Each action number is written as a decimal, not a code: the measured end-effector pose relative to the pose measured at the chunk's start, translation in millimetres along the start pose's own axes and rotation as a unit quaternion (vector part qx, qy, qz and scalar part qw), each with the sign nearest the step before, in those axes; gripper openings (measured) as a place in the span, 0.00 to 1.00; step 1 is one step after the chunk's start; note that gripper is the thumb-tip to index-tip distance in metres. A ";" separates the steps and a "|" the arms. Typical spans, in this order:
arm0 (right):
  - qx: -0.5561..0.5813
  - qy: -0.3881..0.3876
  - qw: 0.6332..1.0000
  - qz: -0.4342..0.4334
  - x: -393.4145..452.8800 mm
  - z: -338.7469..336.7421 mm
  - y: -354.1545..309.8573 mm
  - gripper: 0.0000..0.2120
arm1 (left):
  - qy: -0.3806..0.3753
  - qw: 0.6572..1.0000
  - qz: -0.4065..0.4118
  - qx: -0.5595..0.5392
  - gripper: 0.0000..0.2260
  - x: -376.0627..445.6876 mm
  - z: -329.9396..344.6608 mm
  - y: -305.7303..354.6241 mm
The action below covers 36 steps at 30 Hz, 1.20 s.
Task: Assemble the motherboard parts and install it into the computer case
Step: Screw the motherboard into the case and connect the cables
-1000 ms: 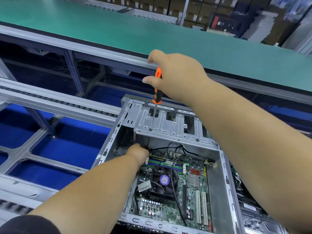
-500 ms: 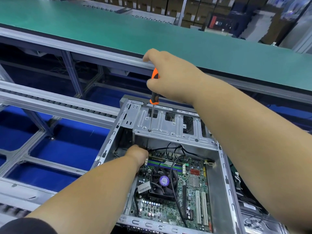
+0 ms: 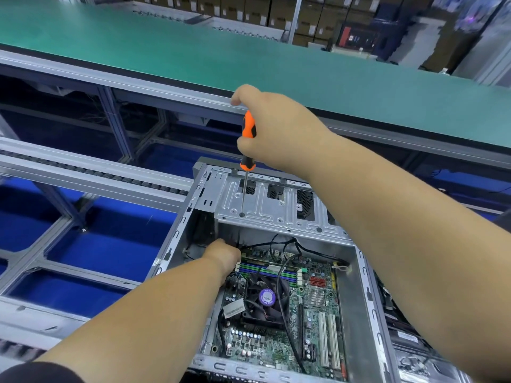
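Steel computer case point(image 3: 356, 299) lies open, the green motherboard point(image 3: 290, 313) flat on its floor. Above, the right hand point(image 3: 276, 134) curls round the orange screwdriver point(image 3: 248, 139), whose shaft stands near upright below the fingers, tip on a hole in the stamped drive bracket point(image 3: 276, 208). Left hand point(image 3: 221, 257) reaches under it; finger state cannot be told

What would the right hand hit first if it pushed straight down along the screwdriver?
The right hand drives the screwdriver tip into a hole in the drive cage. That metal plate comes first; whether a screw sits there is unclear.
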State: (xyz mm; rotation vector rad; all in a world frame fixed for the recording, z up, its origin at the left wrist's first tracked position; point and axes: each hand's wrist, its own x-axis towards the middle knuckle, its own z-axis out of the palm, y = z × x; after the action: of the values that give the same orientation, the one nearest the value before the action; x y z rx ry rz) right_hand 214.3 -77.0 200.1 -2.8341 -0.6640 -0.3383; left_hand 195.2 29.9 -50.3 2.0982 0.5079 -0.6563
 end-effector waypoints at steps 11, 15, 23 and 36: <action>-0.079 0.017 0.997 -0.009 1.8 2.5 2.2 0.18 | -0.002 1.000 0.009 -0.008 0.27 1.2 1.3 -2.7; -0.121 0.027 0.992 0.006 5.3 1.9 -3.8 0.17 | -0.004 1.000 0.011 -0.006 0.27 -0.5 1.7 -2.0; -0.127 0.044 0.991 0.020 3.6 1.5 -5.4 0.24 | -0.004 1.000 0.016 0.015 0.26 -0.7 1.1 -1.1; -0.017 0.006 1.000 0.021 -0.7 -0.1 2.7 0.20 | -0.004 1.000 0.010 0.024 0.24 -1.2 0.1 -2.2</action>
State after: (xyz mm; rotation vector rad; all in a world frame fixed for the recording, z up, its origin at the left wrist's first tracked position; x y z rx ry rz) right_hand 214.9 -79.7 199.5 -2.8712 -0.6017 -0.3630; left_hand 193.1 30.9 -51.0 2.1418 0.4700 -0.6699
